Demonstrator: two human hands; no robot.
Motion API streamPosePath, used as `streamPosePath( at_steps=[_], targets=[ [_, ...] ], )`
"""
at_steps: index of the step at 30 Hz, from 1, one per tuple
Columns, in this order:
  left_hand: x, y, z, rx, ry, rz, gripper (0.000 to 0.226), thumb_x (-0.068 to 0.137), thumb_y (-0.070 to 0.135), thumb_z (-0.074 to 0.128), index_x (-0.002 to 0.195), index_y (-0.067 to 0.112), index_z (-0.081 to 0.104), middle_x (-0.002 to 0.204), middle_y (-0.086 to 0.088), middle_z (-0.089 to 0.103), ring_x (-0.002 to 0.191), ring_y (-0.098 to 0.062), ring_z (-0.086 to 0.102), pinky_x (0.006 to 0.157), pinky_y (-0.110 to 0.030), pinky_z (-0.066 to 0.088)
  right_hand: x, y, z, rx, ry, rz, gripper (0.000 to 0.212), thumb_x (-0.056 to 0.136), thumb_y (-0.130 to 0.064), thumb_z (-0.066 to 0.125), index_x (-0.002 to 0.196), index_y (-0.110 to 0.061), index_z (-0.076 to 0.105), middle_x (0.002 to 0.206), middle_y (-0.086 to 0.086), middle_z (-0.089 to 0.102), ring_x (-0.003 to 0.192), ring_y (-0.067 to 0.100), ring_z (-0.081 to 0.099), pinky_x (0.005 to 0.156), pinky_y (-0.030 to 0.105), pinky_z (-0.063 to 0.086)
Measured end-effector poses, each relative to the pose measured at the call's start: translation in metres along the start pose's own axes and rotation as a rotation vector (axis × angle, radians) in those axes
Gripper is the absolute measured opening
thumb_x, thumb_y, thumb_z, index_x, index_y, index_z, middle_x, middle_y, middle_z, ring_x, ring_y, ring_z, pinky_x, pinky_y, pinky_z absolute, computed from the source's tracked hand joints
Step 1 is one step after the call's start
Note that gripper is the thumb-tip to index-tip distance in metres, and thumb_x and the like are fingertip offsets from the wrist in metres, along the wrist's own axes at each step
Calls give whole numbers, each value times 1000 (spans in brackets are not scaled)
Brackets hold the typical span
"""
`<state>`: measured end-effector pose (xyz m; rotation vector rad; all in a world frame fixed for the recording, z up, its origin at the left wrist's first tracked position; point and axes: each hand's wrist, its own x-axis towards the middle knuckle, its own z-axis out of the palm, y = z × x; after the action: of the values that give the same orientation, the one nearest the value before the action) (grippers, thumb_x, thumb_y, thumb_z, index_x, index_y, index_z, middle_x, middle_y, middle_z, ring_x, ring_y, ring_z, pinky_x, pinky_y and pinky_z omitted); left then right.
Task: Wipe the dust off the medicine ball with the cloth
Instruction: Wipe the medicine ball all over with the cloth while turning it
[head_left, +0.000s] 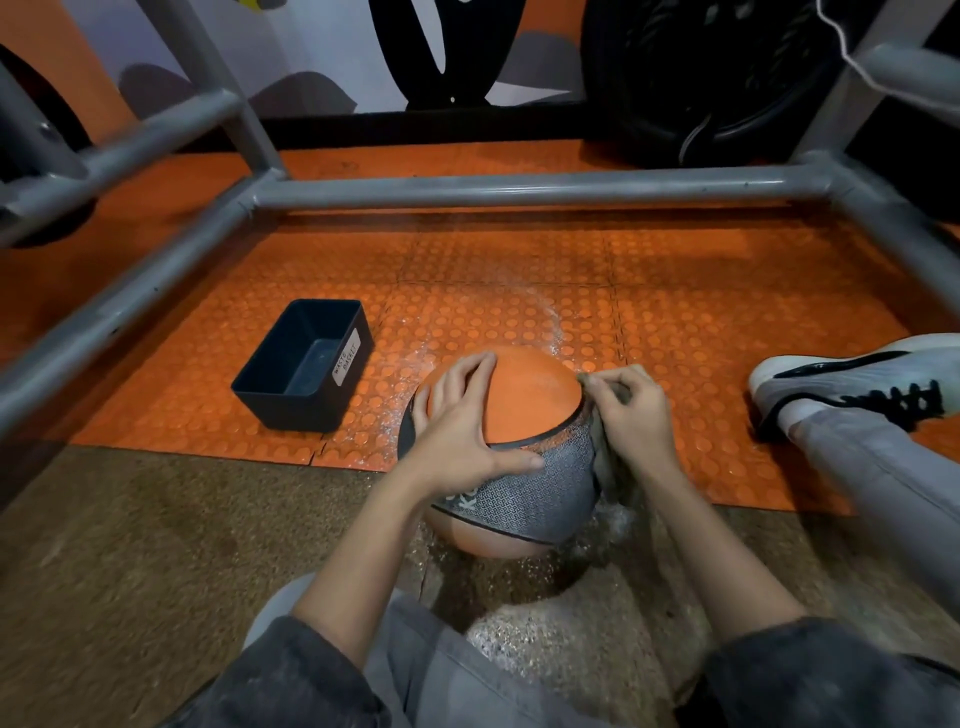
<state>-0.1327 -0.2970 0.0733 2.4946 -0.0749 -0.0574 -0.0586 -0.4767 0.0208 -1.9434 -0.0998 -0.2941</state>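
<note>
While the medicine ball (530, 405) rests on the floor at the orange mat's (675, 312) near edge, right of a dark bin (306, 364), the left grip (462, 431) lies flat and spread on top, and the right grip (634, 415) pinches the cloth (608, 467) against its right flank. Firm downward strokes, with the left grip turning up fresh dusty faces, would likely serve best.

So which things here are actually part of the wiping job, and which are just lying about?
In use: medicine ball; cloth, pinched by the right hand against the ball's side; left hand, resting flat on the ball.

Lying about: black labelled bin; grey tube frame; white sneaker; orange studded mat.
</note>
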Motion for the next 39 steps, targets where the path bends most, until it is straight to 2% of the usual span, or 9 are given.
streamPosePath(
  at_steps=[2, 6, 9, 14, 19, 23, 28, 34, 39],
  targets=[
    [2, -1, 0, -5, 16, -6, 122, 50, 72, 61, 150, 29, 6, 148, 18, 7, 138, -2, 1, 115, -44, -7, -15, -7, 1, -35, 32, -42, 12, 88, -10, 62, 77, -16, 64, 79, -7, 53, 88, 32, 59, 85, 38, 45],
    [7, -3, 1, 18, 14, 30, 127, 42, 82, 52, 149, 28, 8, 148, 17, 9, 139, -3, 2, 115, -44, -6, -68, -28, 4, -55, 57, -254, 11, 86, -18, 57, 75, -14, 60, 81, -3, 56, 82, 18, 50, 81, 9, 28],
    [4, -5, 0, 33, 11, 57, 127, 42, 82, 47, 149, 30, 6, 148, 17, 7, 139, -2, 0, 115, -42, -7, -39, -21, 4, -59, 11, -241, 13, 87, -21, 57, 77, -16, 63, 82, -2, 58, 84, 19, 52, 83, 10, 30],
    [-10, 0, 5, 97, -32, 112, 122, 50, 76, 57, 149, 31, -1, 149, 20, 1, 132, 9, -5, 112, -35, -14, 30, -12, 1, 104, -247, 195, 17, 92, -13, 59, 77, -19, 61, 82, -5, 63, 85, 15, 61, 78, 26, 43],
    [-9, 2, 3, 87, -36, 133, 119, 51, 68, 63, 148, 34, 4, 150, 22, 4, 124, 17, -2, 111, -31, -13, -24, -16, -7, 10, -46, -106, 12, 90, -19, 59, 79, -22, 61, 85, -1, 58, 88, 18, 54, 81, 19, 36],
    [-5, 2, 0, 84, -78, 167, 123, 46, 76, 58, 148, 34, 5, 147, 25, 5, 120, 18, -5, 115, -40, -8, -48, -29, -8, -132, -93, -391, 12, 88, -20, 58, 81, -13, 65, 82, -4, 54, 84, 15, 47, 83, 8, 27],
    [-6, 7, 4, 100, -65, 155, 119, 54, 65, 70, 149, 33, 6, 147, 24, 5, 130, 11, 0, 112, -35, -14, -2, -17, -9, -68, -71, -118, 11, 89, -11, 63, 80, -17, 65, 79, -8, 52, 94, 28, 54, 88, 25, 37],
    [-1, 8, 7, 96, -20, 150, 118, 47, 74, 48, 149, 29, 10, 148, 20, 10, 137, 2, 1, 114, -40, -11, -70, -37, 1, -106, -7, -355, 16, 88, -24, 55, 82, -13, 65, 85, -5, 54, 86, 16, 47, 86, 11, 26],
    [-7, 14, 10, 134, -47, 154, 116, 61, 58, 77, 149, 29, 7, 150, 18, 6, 136, 5, -4, 113, -38, -16, -25, -17, -11, -61, 38, -153, 11, 88, -12, 63, 78, -16, 64, 82, -3, 55, 90, 27, 54, 87, 5, 26]
  ],
)
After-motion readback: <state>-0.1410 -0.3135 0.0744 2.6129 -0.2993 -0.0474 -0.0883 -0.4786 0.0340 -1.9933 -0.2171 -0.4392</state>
